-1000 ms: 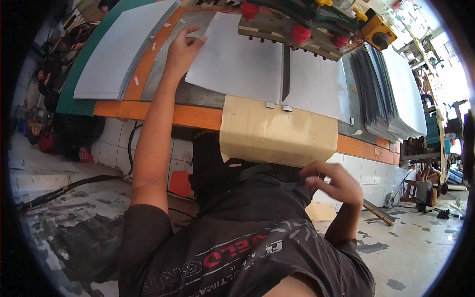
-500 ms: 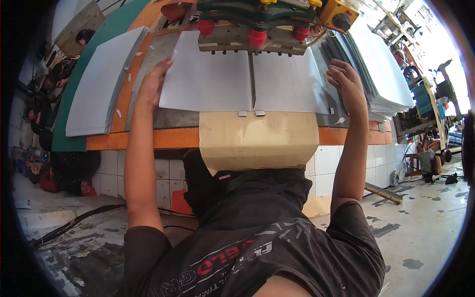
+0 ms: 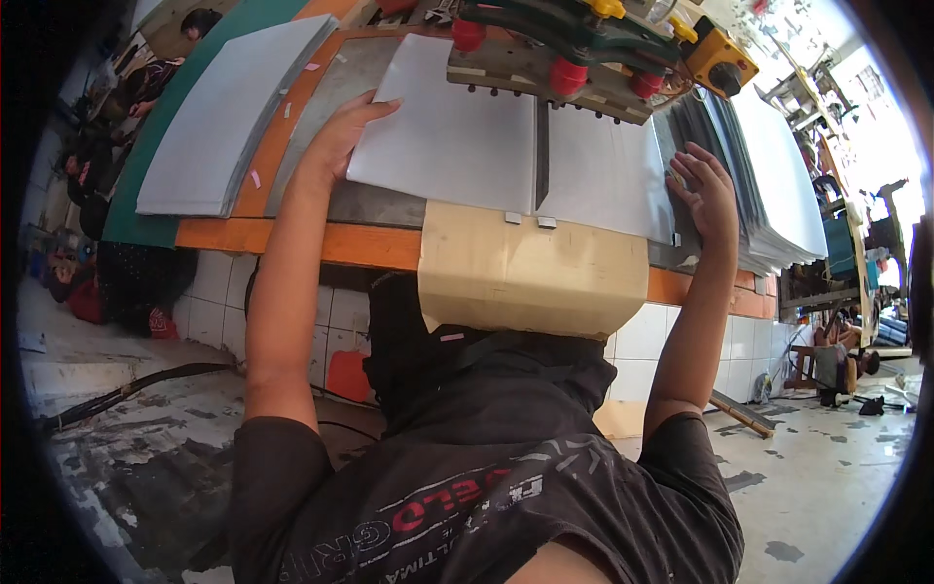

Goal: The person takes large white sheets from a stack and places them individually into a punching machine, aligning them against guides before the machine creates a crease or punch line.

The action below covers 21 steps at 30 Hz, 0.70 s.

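Note:
Two white panels lie side by side under a green press head (image 3: pixel 555 44) with red knobs: a left white sheet (image 3: pixel 448 136) and a right white sheet (image 3: pixel 608 165). A dark strip (image 3: pixel 542 156) runs between them. My left hand (image 3: pixel 345 136) holds the left sheet at its outer edge, thumb over the top; the fingers beneath are partly hidden. My right hand (image 3: pixel 708 195) is just off the right sheet's outer edge, fingers loosely spread and holding nothing. Two small light blocks (image 3: pixel 530 220) sit at the sheets' near edge, above a tan board (image 3: pixel 535 273).
On the left stands a stack of white sheets (image 3: pixel 233 117) on a green surface (image 3: pixel 122 209). Another thick stack (image 3: pixel 778 175) is to the right, near a yellow control box (image 3: pixel 720 63). The orange table edge (image 3: pixel 370 243) faces me. Other people sit at far left.
My view has shifted, so the table appears tilted and farther right. My left hand has moved onto the left sheet's edge and taken hold; my right hand stays beside the right sheet.

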### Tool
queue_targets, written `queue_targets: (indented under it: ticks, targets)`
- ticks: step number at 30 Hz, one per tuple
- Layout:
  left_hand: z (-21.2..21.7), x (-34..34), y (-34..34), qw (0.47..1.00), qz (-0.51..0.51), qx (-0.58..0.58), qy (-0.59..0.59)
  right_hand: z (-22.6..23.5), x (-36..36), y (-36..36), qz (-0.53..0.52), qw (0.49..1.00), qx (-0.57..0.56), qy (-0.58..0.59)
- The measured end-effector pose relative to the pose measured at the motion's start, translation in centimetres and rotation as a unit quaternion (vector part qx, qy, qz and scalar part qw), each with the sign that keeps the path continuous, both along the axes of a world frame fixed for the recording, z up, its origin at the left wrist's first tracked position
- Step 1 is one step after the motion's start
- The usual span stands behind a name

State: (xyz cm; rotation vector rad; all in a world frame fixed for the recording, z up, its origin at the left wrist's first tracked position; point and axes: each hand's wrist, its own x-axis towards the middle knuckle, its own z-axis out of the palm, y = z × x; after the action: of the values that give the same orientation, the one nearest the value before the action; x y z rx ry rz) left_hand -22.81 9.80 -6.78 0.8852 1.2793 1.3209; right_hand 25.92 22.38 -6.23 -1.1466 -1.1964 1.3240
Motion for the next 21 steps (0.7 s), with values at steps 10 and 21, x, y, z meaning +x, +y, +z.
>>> queue_targets:
  ticks: [10, 21]
  targets:
    - [-1.1, -1.0, 0.5, 0.999, -0.038, 0.001, 0.033, -0.2, -0.1, 0.9, 0.000, 0.999, -0.042, -0.016]
    - [-1.3, -1.2, 0.8, 0.999, -0.046, -0.007, -0.002, -0.7, -0.7, 3.3, 0.061, 0.988, -0.094, -0.105]
